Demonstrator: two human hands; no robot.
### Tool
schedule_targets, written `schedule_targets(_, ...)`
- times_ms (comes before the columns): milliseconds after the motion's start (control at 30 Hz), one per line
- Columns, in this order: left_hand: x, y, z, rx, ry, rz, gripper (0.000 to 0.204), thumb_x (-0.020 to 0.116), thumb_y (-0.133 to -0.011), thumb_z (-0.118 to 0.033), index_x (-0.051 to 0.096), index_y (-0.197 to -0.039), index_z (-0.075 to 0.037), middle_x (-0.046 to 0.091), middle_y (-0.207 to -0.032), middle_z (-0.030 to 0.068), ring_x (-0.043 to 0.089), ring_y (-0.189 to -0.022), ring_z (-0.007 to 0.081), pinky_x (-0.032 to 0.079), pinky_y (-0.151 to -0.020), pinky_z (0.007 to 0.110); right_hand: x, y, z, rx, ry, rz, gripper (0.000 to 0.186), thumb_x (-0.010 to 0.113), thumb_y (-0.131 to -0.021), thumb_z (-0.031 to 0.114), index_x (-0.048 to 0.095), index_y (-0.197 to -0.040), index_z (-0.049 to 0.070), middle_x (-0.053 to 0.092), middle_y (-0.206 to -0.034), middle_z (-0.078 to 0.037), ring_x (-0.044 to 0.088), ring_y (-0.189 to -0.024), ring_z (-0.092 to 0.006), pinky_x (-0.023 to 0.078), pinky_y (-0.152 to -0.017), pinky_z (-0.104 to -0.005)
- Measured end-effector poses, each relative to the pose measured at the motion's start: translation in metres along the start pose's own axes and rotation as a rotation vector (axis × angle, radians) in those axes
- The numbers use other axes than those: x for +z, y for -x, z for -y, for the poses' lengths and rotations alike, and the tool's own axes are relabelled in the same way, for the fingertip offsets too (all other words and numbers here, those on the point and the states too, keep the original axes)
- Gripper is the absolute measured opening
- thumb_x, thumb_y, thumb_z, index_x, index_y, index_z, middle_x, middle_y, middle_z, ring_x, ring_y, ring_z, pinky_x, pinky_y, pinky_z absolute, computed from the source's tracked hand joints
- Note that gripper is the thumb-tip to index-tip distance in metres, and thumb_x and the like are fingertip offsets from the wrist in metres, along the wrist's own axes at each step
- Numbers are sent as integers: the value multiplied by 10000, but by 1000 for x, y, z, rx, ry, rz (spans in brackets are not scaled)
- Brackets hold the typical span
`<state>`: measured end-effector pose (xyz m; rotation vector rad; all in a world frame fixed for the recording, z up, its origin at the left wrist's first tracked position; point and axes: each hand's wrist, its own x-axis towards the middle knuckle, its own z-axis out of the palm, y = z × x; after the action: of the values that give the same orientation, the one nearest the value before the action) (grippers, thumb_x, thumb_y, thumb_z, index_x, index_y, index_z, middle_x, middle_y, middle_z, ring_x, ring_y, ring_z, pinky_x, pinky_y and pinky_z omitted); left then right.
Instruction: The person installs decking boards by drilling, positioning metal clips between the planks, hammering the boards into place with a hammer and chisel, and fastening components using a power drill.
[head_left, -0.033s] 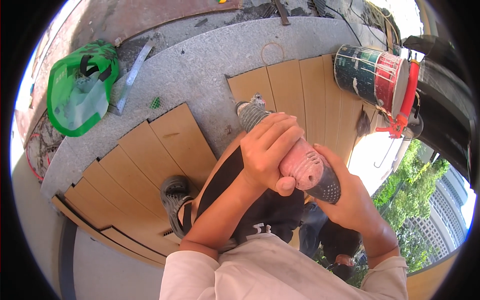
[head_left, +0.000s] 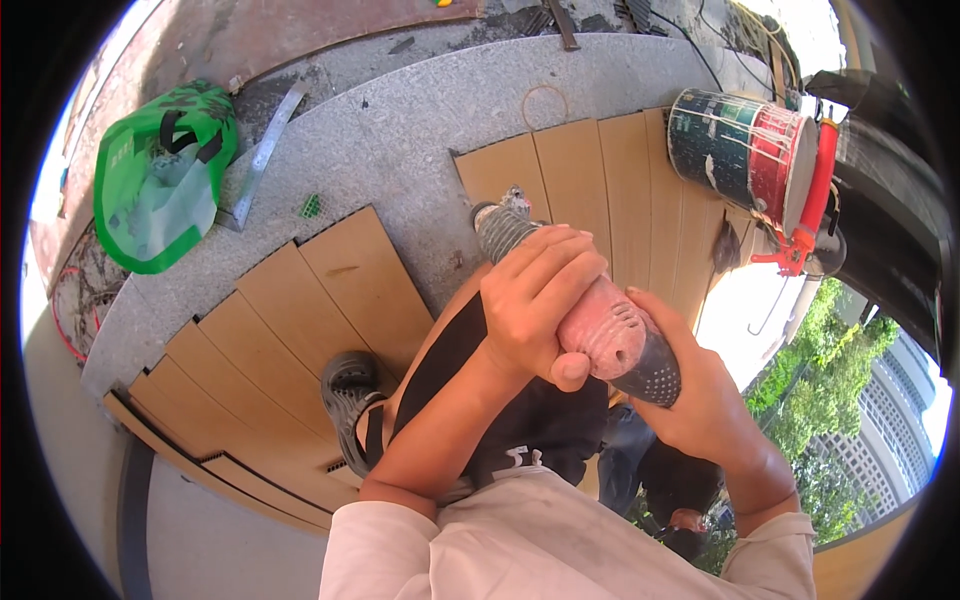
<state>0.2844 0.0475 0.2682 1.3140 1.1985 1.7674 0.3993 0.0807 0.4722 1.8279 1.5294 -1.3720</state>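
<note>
Both my hands grip a dusty power tool with a faded red body, a black perforated rear part and a grey ribbed front end. My left hand wraps round the middle of the body, its thumb along the near side. My right hand closes on the black rear part, with most of its fingers hidden behind it. The tool slants, its front end toward the far left, above several brown planks on a grey concrete surface. Whether the tip touches anything, I cannot make out.
More brown planks lie at left, beside my dark clog. A green bag with a clear panel and a metal square lie far left. At right are a paint-spattered bucket and a red caulking gun.
</note>
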Motion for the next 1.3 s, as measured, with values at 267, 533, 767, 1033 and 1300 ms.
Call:
schedule_targets(267, -3, -3, 2, 15, -34, 9, 798, 377, -949, -663, 668, -938, 80, 673, -870, 250, 704, -842, 446, 593, -845, 524, 2, -2, -8, -131, 36, -44, 808, 709, -834, 35, 378, -1560, 156, 684, -1183, -279, 663, -1074, -501, 542, -873, -499)
schedule_targets(533, -5, 0, 0, -4, -2, -12, 794, 368, -957, -657, 675, -934, 75, 677, -876, 252, 707, -852, 449, 593, -852, 522, 4, -1, -3, -115, 54, -40, 800, 706, -836, 38, 378, -1558, 139, 678, -1192, -271, 665, -1062, -493, 541, -880, -491)
schedule_targets(767, -3, 2, 5, -18, 39, -46, 821, 340, -972, -671, 676, -936, 77, 678, -881, 250, 707, -853, 450, 592, -859, 522, 4, -3, 0, -79, 41, -28, 800, 706, -843, 49, 377, -1566, 145, 688, -1158, -267, 667, -1051, -484, 536, -867, -490)
schedule_targets(1033, -5, 0, 3, -19, 43, -54, 822, 342, -975, -672, 674, -931, 80, 679, -885, 252, 707, -856, 453, 588, -866, 523, 2, -2, 6, -51, 36, -21, 775, 732, -835, 40, 421, -1543, 90, 697, -1214, -253, 691, -1140, -430, 527, -947, -402)
schedule_targets(1300, -2, -1, 6, -36, 69, -74, 813, 337, -984, -661, 673, -924, 77, 677, -876, 251, 707, -855, 456, 587, -848, 522, 2, -6, 3, -114, 64, -44, 787, 709, -850, 56, 378, -1559, 140, 686, -1177, -267, 661, -1080, -480, 530, -894, -489)
